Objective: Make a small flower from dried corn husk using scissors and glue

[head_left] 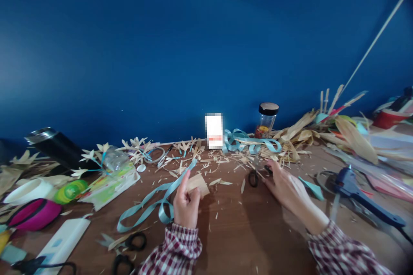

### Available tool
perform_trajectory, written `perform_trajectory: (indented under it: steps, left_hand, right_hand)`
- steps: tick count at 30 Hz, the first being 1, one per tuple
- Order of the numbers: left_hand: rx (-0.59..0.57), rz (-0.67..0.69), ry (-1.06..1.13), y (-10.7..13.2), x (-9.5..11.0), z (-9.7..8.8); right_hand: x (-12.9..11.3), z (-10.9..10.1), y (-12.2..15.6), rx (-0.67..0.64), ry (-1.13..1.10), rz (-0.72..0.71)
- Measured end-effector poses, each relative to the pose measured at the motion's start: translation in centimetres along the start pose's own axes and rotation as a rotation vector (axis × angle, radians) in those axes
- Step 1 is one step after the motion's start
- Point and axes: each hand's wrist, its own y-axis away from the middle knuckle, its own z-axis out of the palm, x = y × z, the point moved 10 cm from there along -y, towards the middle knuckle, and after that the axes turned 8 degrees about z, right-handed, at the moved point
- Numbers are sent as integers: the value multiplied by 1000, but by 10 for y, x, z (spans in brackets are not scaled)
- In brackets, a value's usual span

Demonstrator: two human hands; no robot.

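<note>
A tan piece of dried corn husk [199, 184] is pinched in my left hand [186, 206], its index finger pointing up. Beside that hand, a light blue ribbon [145, 204] loops across the table and passes behind the fingers. My right hand [285, 184] is at a pair of black-handled scissors [253, 178] lying on the table. Its thumb and fingers are apart around one handle loop, and the fingertips seem to touch it. A second pair of scissors [135, 240] lies near the front edge, left of my left sleeve.
Husk scraps litter the brown table [232, 223]. A blue glue gun [364, 202] lies right, below a husk pile [300, 131]. A lidded jar [267, 120] and bunched ribbon [251, 141] sit by the blue wall. Left are a black bottle [61, 148], husk flowers [137, 146] and a white power strip [64, 240].
</note>
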Motion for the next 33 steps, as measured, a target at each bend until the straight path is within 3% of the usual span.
perform_trajectory:
  steps: [7,15,18,21,24,29,33]
  left_hand:
    - [-7,-55,246,5,-6,12]
    - [39,-110,173,9,-13,9]
    - [34,-120,149,9,-11,8]
    - [-27,-166,175,10,-10,13]
    - [-54,-176,202,11,-8,14]
    - [-32,-130,157,8,-9,9]
    - [-5,-139,156,8,-17,11]
  right_hand:
    - [-4,-15,-1,102,116,3]
    - [-8,-19,-1,133,101,-59]
    - [-35,-25,6,119,-24,-118]
    - [-80,-18,15,-16,-191,-237]
    - [-118,-10,15,-43,-211,-297]
    - [-139,12,0,-110,-174,-275]
    - [-142,14,-11,-168,-196,-296]
